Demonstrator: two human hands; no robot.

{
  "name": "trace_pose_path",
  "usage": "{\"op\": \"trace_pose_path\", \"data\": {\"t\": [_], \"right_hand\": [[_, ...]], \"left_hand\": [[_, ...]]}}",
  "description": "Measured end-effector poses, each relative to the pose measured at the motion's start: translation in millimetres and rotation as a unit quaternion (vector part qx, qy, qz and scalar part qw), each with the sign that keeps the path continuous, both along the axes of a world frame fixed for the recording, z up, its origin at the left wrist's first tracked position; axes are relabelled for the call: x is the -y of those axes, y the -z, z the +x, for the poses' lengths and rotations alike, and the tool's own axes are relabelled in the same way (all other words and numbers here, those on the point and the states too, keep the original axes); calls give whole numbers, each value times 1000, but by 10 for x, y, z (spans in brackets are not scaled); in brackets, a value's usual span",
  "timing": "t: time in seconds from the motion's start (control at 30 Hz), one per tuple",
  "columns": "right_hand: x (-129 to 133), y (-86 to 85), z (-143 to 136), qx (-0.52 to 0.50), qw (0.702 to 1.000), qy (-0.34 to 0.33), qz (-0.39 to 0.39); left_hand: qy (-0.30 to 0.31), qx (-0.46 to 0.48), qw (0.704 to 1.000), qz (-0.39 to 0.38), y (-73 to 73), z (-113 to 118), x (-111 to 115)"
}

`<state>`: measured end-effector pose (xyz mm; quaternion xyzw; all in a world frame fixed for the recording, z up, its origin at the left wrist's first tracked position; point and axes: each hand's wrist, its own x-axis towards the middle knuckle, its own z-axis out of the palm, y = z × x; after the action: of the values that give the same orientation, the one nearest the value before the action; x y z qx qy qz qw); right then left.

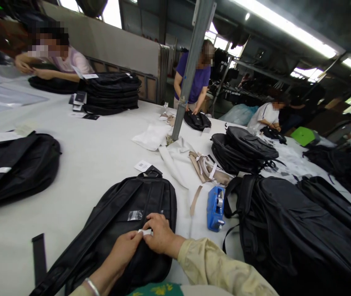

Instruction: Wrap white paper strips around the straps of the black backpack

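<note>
A black backpack (110, 230) lies in front of me with its straps facing up. Over its middle, my left hand (127, 246) and my right hand (159, 234) meet at a small white strip (145, 232). Both hands pinch this strip between thumb and fingers, just below a clear shiny patch (135, 215) on the backpack. A white tag (142, 165) and a black tag lie by the top handle.
A blue tape dispenser (215, 209) stands right of the backpack, beside more black backpacks (286, 213). Another backpack (17, 164) lies at the left. Tan strips (208, 167) lie near a metal post (190, 70). Several people work around the white table (79, 152).
</note>
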<state>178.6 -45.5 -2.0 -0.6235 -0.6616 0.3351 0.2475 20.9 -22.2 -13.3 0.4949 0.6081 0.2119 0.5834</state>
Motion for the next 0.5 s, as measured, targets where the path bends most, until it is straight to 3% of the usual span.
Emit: {"op": "trace_pose_path", "data": {"t": [0.2, 0.43, 0.5], "right_hand": [[42, -21, -70, -1, 999, 30, 20], [-21, -120, 33, 68, 994, -80, 18], [41, -139, 58, 47, 997, -58, 31]], "left_hand": [[33, 3, 999, 40, -71, -25, -54], [14, 19, 999, 46, -14, -29, -23], [-4, 9, 999, 38, -16, -39, -58]]}}
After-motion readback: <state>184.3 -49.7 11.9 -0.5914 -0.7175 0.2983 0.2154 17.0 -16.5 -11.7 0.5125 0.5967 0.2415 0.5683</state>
